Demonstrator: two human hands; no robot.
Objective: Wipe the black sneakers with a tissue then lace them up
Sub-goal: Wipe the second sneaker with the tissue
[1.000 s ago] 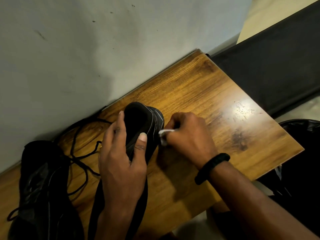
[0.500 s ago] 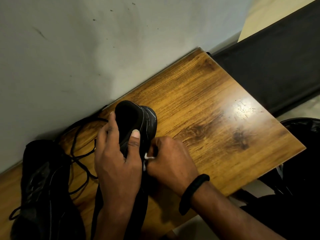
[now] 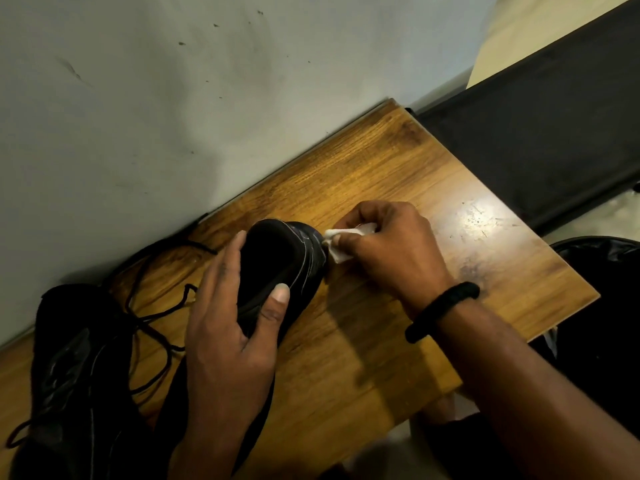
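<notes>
2 hands: left (image 3: pixel 225 341) grips sneaker (image 3: pixel 277 265), right (image 3: pixel 391 251) pinches tissue (image 3: pixel 341 252); other sneaker (image 3: pixel 69 375), laces (image 3: pixel 152 317) alongside.

A wood-grain worktop (image 3: pixel 398 174) is sitting flush against a grey, scuffed wall (image 3: pixel 173 98) running along its far edge. Past the worktop's right end a black panel (image 3: pixel 554 133) is stretching away. Light is glaring off the worktop's right part, and a glossy black bag (image 3: pixel 602 254) is sitting just beside its right corner.
</notes>
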